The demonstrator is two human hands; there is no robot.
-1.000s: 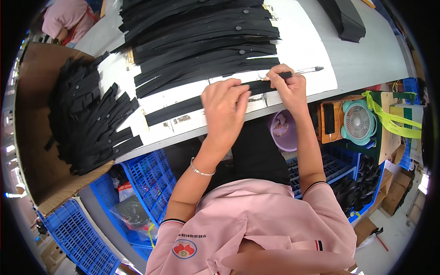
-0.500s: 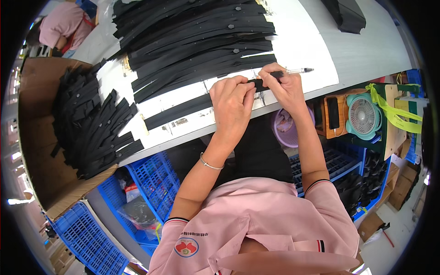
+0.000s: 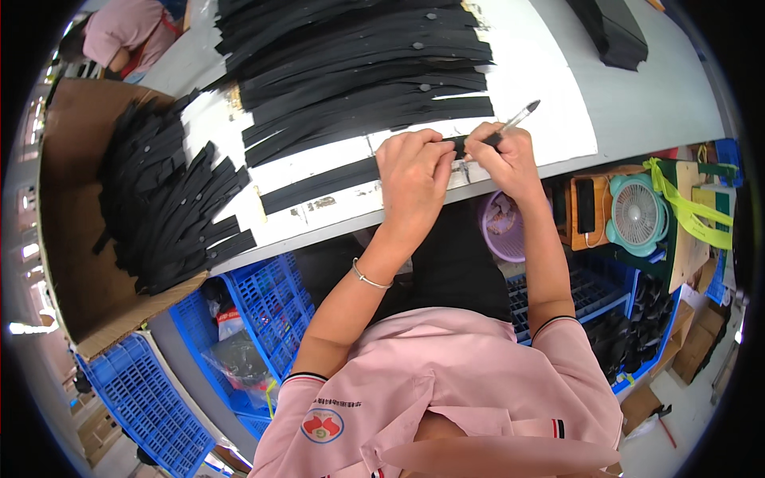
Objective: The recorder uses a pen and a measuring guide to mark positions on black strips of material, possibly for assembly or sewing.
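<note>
A single black fabric strip (image 3: 319, 187) lies along the near edge of a white board (image 3: 550, 119). My left hand (image 3: 414, 179) is on its right part, fingers curled together and pressing it at the fingertips. Just right of it, my right hand (image 3: 506, 159) grips a pen (image 3: 522, 116) with a clear barrel. The pen's lower end points down at the strip's right end; its tip is hidden by my fingers. Beyond my hands, many black strips (image 3: 358, 88) lie in overlapping rows across the board.
At the left, a cardboard box (image 3: 68, 183) borders a heap of black strips (image 3: 171, 199). Below the table edge are blue crates (image 3: 151, 406), a purple basket (image 3: 502, 231) and a teal fan (image 3: 637, 209). A folded black piece (image 3: 610, 36) lies far right. Another person (image 3: 131, 36) is at the upper left.
The pen has tilted more upright, its back end swinging up. My right hand has turned slightly, staying by the strip's end. My left hand keeps its place on the strip. The whole view has shifted slightly.
</note>
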